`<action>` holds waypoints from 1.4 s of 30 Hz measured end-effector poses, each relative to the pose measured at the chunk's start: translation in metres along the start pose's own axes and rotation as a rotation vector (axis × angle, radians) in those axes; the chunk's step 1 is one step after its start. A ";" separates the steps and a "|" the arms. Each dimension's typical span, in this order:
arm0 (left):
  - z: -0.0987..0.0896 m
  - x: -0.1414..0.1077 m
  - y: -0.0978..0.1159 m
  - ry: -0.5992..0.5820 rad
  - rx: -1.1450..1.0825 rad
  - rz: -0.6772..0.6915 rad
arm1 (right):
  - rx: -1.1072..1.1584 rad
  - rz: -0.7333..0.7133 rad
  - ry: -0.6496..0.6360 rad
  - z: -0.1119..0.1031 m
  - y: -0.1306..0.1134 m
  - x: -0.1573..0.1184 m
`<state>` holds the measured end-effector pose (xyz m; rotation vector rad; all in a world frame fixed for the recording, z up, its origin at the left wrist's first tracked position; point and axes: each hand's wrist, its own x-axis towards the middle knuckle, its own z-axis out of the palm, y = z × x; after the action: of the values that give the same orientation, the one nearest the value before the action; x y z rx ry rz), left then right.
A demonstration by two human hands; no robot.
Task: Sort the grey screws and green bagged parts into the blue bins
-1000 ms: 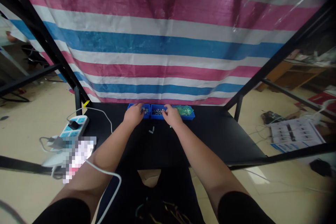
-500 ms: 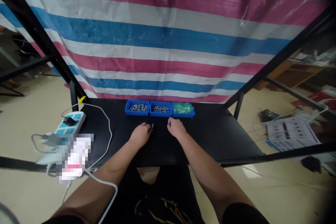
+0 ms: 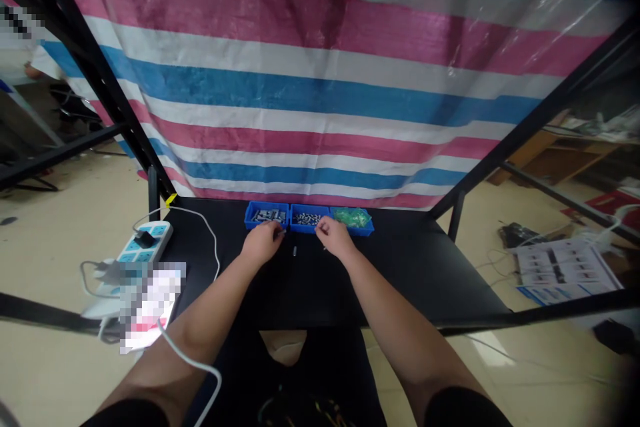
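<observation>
The left hand (image 3: 263, 243) is held half-closed at a left blue bin (image 3: 267, 215), the right hand (image 3: 333, 237) at a middle blue bin (image 3: 303, 218); any grip cannot be told. A small metal part (image 3: 295, 251) is seen between them on the black table (image 3: 400, 280).

Black table (image 3: 410, 280), three blue bins (image 3: 303, 218), metal piece (image 3: 295, 251)

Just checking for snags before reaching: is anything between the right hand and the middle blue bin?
Nothing visible: the right hand is already at the front edge of the middle blue bin. A small metal piece lies on the table to its left, off that line.
</observation>
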<state>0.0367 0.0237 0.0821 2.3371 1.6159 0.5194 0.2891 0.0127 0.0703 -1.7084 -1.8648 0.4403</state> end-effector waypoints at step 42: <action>0.027 0.016 -0.003 0.150 0.109 -0.024 | -0.226 -0.141 0.219 0.041 -0.015 -0.005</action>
<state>0.0512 0.0397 0.0586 2.4041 1.7784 0.6301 0.2528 0.0109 0.0457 -1.6759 -1.9132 -0.0156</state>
